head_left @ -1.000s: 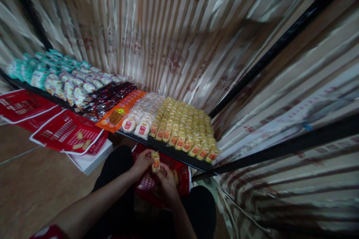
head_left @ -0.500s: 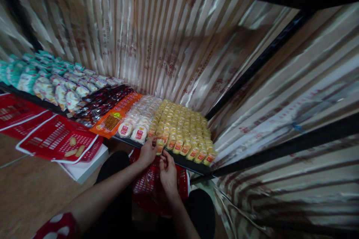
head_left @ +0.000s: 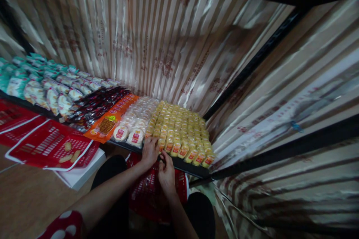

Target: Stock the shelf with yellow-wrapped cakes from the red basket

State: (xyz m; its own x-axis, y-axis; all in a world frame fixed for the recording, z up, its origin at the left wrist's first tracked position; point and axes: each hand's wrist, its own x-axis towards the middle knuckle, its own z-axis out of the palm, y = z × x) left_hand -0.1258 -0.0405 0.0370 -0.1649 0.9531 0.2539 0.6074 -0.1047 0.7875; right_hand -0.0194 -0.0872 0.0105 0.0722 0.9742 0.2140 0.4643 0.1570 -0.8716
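Observation:
My left hand [head_left: 150,153] is at the front left corner of a block of small yellow-wrapped snack packets [head_left: 181,127], its fingers curled over a packet at the shelf edge and largely hiding it. Just right of it and lower, my right hand [head_left: 167,171] has thumb and fingers bent together in front of the shelf [head_left: 190,168]. Whatever lies between its fingertips is too dark and small to make out. The yellow packets stand in close rows with red-and-orange labels facing forward. Left of them are rows of clear-wrapped white round snacks [head_left: 136,137].
Farther left along the shelf are an orange bag [head_left: 106,123], dark shiny packets [head_left: 98,106], and white and teal packets [head_left: 36,78]. Red printed bags [head_left: 53,142] hang below, over a white box [head_left: 80,171]. Striped sheeting [head_left: 168,44] backs the shelf; a black post [head_left: 252,65] rises at right.
My left hand has turned and closed over the front of the yellow row, where a packet showed between both hands before. My right hand has barely moved. The view has shifted slightly right.

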